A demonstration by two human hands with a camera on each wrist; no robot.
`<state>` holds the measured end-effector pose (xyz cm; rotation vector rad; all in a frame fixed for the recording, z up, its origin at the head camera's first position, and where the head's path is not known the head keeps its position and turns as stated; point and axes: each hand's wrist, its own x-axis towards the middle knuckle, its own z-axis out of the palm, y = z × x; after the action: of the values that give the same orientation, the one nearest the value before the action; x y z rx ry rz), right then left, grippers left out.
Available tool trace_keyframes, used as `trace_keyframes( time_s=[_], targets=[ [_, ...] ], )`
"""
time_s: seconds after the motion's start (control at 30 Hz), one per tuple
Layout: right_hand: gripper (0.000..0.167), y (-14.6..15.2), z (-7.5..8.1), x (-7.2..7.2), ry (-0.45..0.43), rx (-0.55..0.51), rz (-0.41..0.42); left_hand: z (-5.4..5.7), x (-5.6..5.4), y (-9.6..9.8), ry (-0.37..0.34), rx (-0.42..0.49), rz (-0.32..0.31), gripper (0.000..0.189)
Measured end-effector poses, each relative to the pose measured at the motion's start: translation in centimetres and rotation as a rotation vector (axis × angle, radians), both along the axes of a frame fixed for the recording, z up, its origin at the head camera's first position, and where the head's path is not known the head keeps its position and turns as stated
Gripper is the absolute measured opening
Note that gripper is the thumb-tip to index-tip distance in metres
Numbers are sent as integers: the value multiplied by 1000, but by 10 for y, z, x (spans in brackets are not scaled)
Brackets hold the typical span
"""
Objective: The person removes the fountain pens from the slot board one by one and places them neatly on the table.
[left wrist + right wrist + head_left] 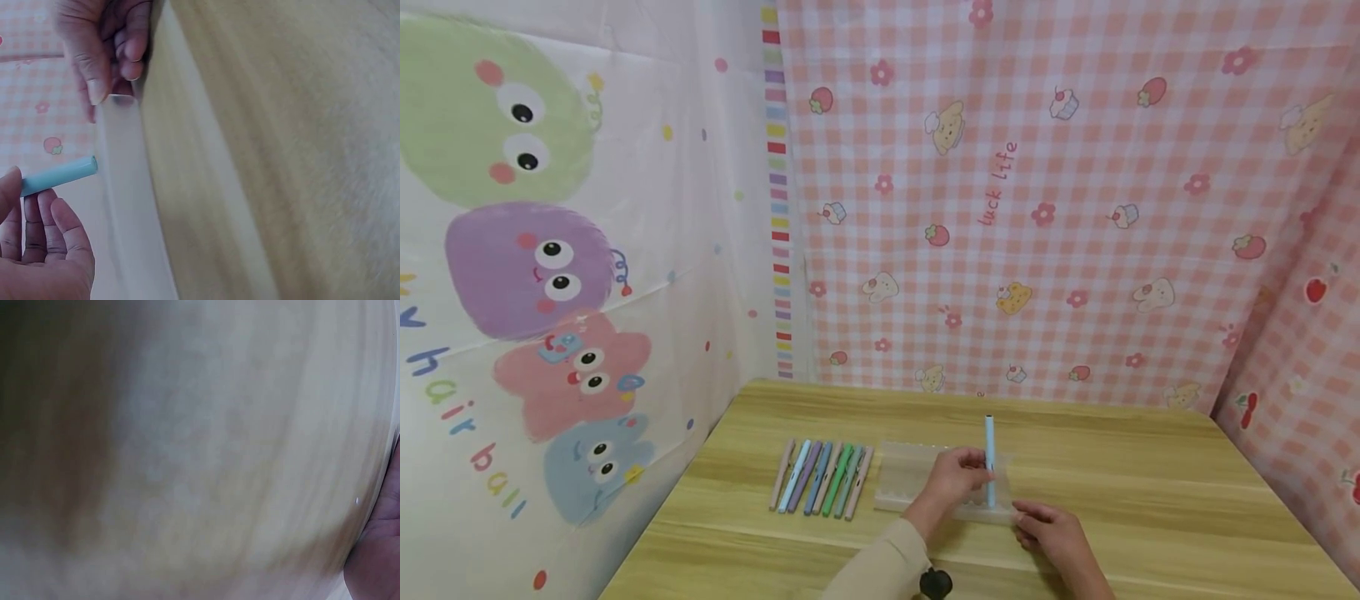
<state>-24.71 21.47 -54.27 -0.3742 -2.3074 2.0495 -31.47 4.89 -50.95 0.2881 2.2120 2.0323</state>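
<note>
My left hand (953,481) pinches a light blue pen (989,439) between thumb and fingers. The pen stands almost upright over the right part of a clear plastic pen tray (904,468) that lies on the table. In the left wrist view the end of the pen (60,175) points toward the tray's long front wall (128,181). My right hand (1051,533) holds the tray's near right corner, its thumb and fingers at that end. Only an edge of the right hand (377,559) shows in the right wrist view.
Left of the tray, several capped pens (827,479) in pink, blue, purple and green lie side by side on the wooden table (1150,483). A pink checked cloth (1075,167) hangs behind the table, and a white printed cloth (700,208) hangs at the left.
</note>
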Motion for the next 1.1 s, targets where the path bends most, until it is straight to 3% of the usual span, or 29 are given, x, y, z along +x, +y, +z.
trace_keyframes(
  time_s=[0.47,0.77,1.1],
  targets=[
    [27,2,1,1,-14,41,16,19,-3,-22,-61,152,-91,19],
    [28,1,1,2,-14,12,11,27,-18,-46,-72,155,-54,18],
    [29,0,1,2,-7,0,5,37,-26,-74,-60,160,-12,26]
  ],
)
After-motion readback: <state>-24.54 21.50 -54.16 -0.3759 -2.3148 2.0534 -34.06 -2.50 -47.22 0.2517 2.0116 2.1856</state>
